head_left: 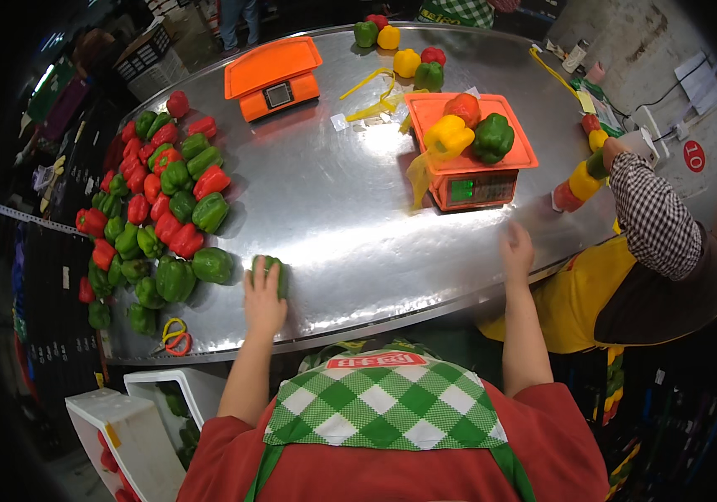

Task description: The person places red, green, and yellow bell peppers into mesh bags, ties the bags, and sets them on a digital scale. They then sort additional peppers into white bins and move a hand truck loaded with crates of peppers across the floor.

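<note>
My left hand [264, 294] lies over a green bell pepper [275, 268] near the table's front edge, its fingers closed on it. In front of the orange scale [476, 194], my right hand [517, 250] is slightly blurred, its fingers apart and nothing seen in them. On the scale's pan sit a red bell pepper [463, 110], a yellow bell pepper [449, 136] and another green bell pepper [493, 137]. Yellow netting [419, 180] hangs off the pan's left side. Left of my left hand spreads a pile of red and green bell peppers [176, 179].
A second orange scale [273, 77] stands at the back left, its pan bare. Orange-handled scissors [176, 337] lie at the front left edge. Grouped peppers [407, 64] sit at the back. A co-worker's checked sleeve [655, 213] reaches in from the right. White boxes [137, 435] stand below the table.
</note>
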A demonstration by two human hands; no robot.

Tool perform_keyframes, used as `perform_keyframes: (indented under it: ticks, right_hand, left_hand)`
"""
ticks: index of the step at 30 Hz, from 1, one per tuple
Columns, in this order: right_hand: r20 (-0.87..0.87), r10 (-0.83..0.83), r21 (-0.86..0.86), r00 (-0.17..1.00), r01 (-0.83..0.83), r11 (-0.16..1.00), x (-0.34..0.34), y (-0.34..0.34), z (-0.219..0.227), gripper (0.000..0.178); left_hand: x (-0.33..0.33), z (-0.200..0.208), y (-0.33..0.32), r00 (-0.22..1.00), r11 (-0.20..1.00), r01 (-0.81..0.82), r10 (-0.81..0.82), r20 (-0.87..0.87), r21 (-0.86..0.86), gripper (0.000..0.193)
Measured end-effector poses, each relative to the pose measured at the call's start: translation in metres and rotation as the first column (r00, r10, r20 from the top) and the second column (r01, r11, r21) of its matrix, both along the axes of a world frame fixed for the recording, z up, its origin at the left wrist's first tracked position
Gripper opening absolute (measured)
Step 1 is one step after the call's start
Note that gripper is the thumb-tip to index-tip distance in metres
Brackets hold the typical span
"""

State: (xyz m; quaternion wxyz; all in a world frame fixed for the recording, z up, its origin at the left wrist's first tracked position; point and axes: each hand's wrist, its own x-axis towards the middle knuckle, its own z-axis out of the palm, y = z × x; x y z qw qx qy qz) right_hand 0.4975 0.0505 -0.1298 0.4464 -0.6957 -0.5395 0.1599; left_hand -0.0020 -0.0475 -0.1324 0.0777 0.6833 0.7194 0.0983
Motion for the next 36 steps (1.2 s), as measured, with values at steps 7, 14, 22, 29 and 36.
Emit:
perform_keyframes:
  ticks: [7, 14, 22, 29, 36]
  right_hand:
    - [0.853, -0.002, 0.304, 0.521, -0.495, 0.814, -0.083, 0.12, 0.061, 0.032]
    - [0.061, 0.393, 0.349, 0.917, -0.389, 0.853, -0.114, 0.224, 0.1, 0.014]
    - [-0.564, 0.585, 0.417, 0.583, -0.411, 0.811, -0.212, 0.132, 0.195, 0.022]
    - [-0.838, 0.45, 0.13, 0.309, -0.688, 0.714, -0.297, 0.052, 0.131, 0.023]
    - [-0.824, 0.441, 0.026, 0.356, -0.754, 0.657, -0.311, 0.02, 0.108, 0.02]
  left_hand:
    - [-0.034, 0.018, 0.019, 0.98, 0.974, -0.173, 0.186, -0.076, 0.148, 0.077]
    - [-0.014, 0.013, 0.0, 0.975, 0.986, -0.093, 0.062, 0.211, 0.139, 0.071]
    - [0.015, 0.103, 0.015, 0.778, 0.96, -0.026, -0.156, 0.608, 0.28, 0.065]
    - [0.046, 0.175, 0.049, 0.642, 0.912, -0.076, -0.265, 0.719, 0.404, 0.05]
    - [0.014, 0.136, 0.039, 0.198, 0.992, -0.124, -0.008, 0.98, 0.033, 0.014]
